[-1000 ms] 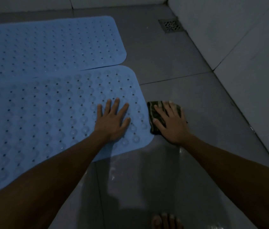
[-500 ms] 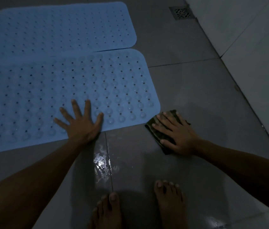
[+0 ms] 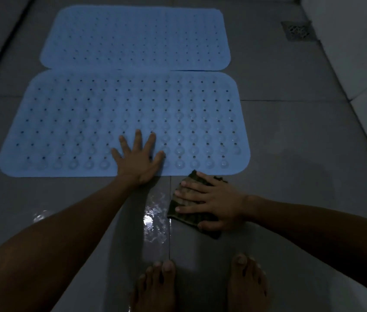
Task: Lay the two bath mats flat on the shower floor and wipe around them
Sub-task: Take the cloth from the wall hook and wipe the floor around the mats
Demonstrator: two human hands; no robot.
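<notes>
Head view: two pale-blue perforated mats (image 3: 133, 39) lie flat; left hand (image 3: 138, 159) splayed, right hand (image 3: 211, 203) flat on cloth (image 3: 182, 216).

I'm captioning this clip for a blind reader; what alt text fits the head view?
A person's left hand presses flat on the near blue bath mat while the right hand presses a dark cloth on wet grey floor tiles. A second blue mat lies beyond, a floor drain at far right.
</notes>
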